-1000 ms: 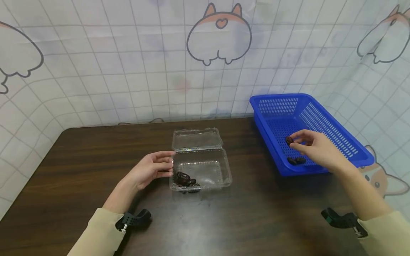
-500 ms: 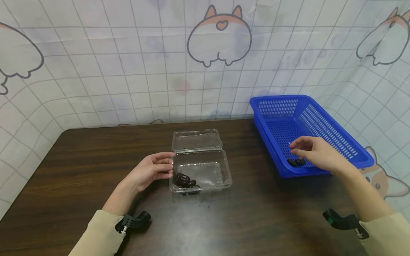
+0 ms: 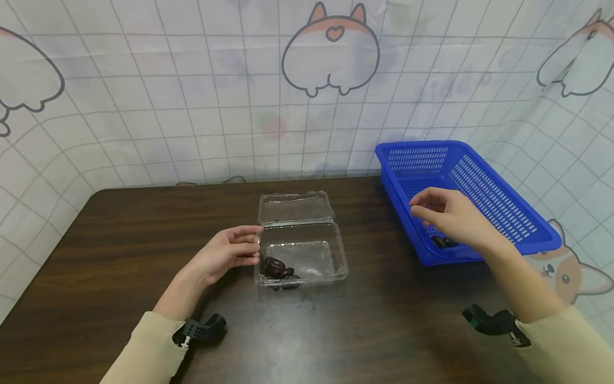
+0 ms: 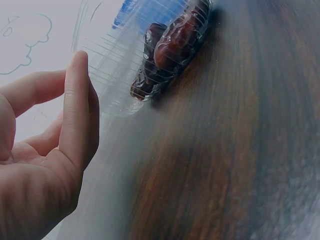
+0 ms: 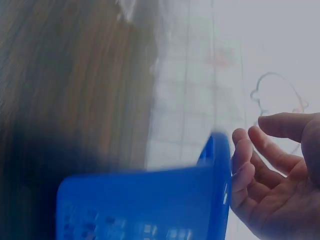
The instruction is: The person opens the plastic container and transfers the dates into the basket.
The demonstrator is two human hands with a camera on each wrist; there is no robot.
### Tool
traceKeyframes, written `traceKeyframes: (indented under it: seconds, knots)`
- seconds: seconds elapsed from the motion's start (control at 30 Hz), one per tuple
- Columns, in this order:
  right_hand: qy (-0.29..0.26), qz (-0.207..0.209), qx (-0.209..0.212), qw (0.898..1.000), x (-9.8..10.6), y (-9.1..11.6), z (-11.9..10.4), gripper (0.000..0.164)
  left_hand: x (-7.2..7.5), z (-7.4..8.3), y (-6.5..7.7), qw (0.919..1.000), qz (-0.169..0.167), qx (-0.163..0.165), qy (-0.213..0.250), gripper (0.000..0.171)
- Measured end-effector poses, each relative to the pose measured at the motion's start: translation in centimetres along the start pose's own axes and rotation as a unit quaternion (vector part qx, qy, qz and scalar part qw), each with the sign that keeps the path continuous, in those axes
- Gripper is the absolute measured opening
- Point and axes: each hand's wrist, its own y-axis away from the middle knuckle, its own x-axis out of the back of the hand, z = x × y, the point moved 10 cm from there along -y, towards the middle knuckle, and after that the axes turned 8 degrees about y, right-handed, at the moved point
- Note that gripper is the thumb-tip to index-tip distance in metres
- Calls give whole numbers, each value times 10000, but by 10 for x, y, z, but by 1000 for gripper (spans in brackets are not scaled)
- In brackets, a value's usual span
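A clear plastic clamshell box (image 3: 341, 256) stands on the table with its lid folded back. Several dark brown dates (image 3: 275, 266) lie in its front left corner; the left wrist view shows their wrinkled skins (image 4: 177, 42) through the clear wall. My left hand (image 3: 225, 255) rests its fingers against the box's left side. Above the left side of a blue plastic basket (image 3: 494, 178) hovers my right hand (image 3: 453, 217), fingers loosely bent. In the right wrist view its thumb stands apart from the fingers (image 5: 242, 150), with nothing between. Partly hidden below it, dates (image 3: 440, 241) lie on the basket floor.
The dark wood table (image 3: 144, 224) bears both containers, with the basket at the back right. A white cloth wall printed with corgis (image 3: 331, 58) rises directly behind the table and along its sides. Each wrist wears a black device (image 3: 203, 328).
A second ago my right hand pinched a date over the basket; half a second ago it was gone from the fingers. The hand has since shifted left and up. My left hand has stayed put.
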Motion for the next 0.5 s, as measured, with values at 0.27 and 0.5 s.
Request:
traceKeyframes:
  seconds: [0.27, 0.5]
  knots:
    - [-327, -311, 314, 9985, -26, -19, -34, 27, 1, 0, -2, 10000, 17, -25, -9, 55]
    - [-614, -637, 545, 9946, -60, -35, -58, 17, 2, -3, -1, 10000, 33, 27, -9, 56]
